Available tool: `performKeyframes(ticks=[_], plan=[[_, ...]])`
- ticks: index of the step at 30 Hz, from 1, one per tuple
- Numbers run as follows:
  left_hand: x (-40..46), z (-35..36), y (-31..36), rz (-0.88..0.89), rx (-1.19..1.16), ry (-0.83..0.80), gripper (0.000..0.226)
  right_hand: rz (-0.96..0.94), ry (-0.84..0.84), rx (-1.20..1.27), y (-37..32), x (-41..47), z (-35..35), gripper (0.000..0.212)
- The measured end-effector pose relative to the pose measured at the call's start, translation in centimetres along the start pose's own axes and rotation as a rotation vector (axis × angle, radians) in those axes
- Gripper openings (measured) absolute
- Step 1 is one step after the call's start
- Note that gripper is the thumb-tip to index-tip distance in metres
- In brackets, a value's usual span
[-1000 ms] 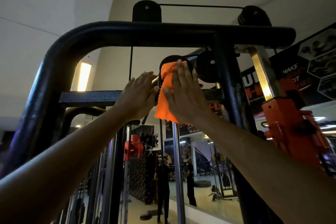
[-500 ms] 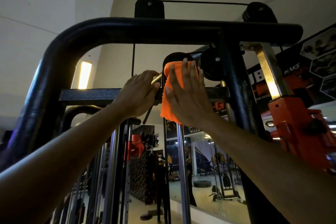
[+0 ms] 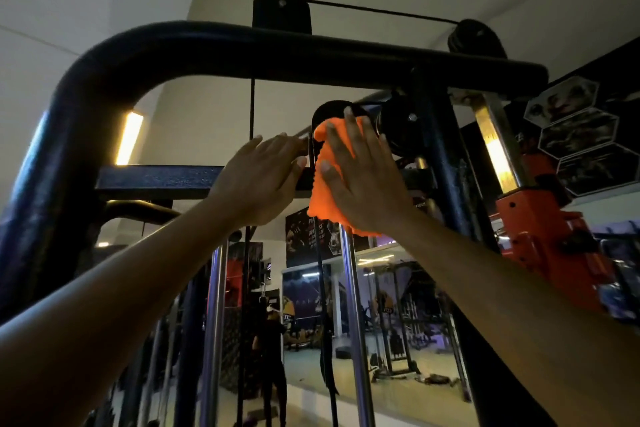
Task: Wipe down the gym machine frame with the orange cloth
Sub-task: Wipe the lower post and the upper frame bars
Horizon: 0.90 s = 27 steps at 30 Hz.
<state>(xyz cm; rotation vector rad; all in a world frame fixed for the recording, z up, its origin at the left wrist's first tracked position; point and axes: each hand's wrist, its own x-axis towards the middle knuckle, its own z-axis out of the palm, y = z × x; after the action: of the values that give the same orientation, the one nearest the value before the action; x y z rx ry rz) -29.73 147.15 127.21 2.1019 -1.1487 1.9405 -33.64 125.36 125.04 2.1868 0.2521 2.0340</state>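
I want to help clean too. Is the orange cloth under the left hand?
No, the orange cloth is pressed under the flat right hand; the left hand touches the bar bare.

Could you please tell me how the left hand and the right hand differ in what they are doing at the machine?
The right hand presses the orange cloth flat against the pulley housing; the left hand has no cloth and rests bare on the crossbar. The right hand's fingers reach higher, up onto the housing, while the left hand's stay at bar level. Both hands are open, fingers straight.
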Motion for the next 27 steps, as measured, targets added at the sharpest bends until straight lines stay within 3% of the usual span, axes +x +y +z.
performKeyframes(ticks=[7, 13, 18, 23, 27], plan=[[-0.2, 0.3, -0.5, 0.057, -0.018, 0.021, 0.046, 0.157, 0.022, 0.091, -0.8, 3.9, -1.0, 0.074], [-0.6, 0.6, -0.1, 0.047, 0.001, 0.070, 0.050, -0.010, -0.009, 0.018, 0.5, -1.6, -0.7, 0.070], [-0.6, 0.6, 0.6, 0.010, -0.010, 0.028, 0.064, 0.146, -0.022, 0.105, 1.8, -0.6, -2.2, 0.064], [-1.0, 1.7, 2.9, 0.107, 0.065, -0.042, 0.066, -0.043, -0.071, -0.053, 3.6, -5.8, -2.2, 0.063], [-0.4, 2.1, 5.4, 0.136, 0.059, -0.085, 0.069, 0.170, -0.104, -0.171, 8.4, -6.1, -4.6, 0.064]])
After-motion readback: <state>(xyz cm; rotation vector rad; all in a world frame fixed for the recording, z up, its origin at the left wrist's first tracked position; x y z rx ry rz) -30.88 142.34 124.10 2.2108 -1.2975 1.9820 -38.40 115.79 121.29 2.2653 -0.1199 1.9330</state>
